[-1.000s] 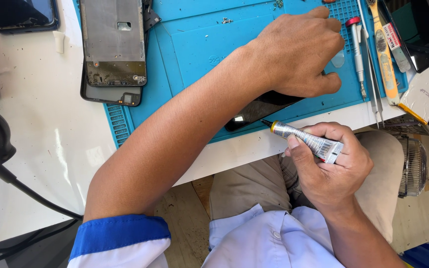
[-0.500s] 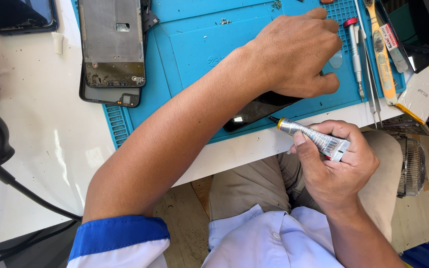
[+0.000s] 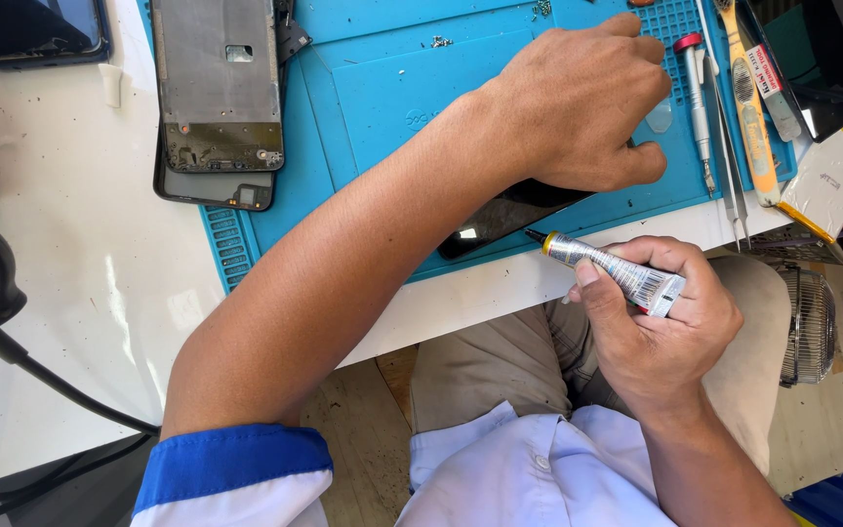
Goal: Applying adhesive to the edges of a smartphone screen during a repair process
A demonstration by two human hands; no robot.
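Silver foil with a yellow collar and a black nozzle makes up the glue tube (image 3: 609,268), which is gripped by the fingers (image 3: 592,278) of the right hand (image 3: 661,322) just past the near edge of the counter (image 3: 70,293). A white barcode label is seen at the tube's crimped end, by the palm. The nozzle is aimed at the lower corner of a black phone (image 3: 500,217), just short of it. That phone is pinned flat on the blue mat (image 3: 373,88) under the left hand (image 3: 578,102), whose fingers are curled down on it; only its near end is shown.

A white rectangular packet (image 3: 829,181) with a yellow edge lies at the mat's right corner, and a small white label with red print (image 3: 763,73) is stuck on a tool above it. A grey phone frame (image 3: 219,83) is stacked on a dark back cover (image 3: 212,185) at the mat's left edge. A red-capped screwdriver (image 3: 697,93) and tweezers (image 3: 729,166) lie right of the left hand.
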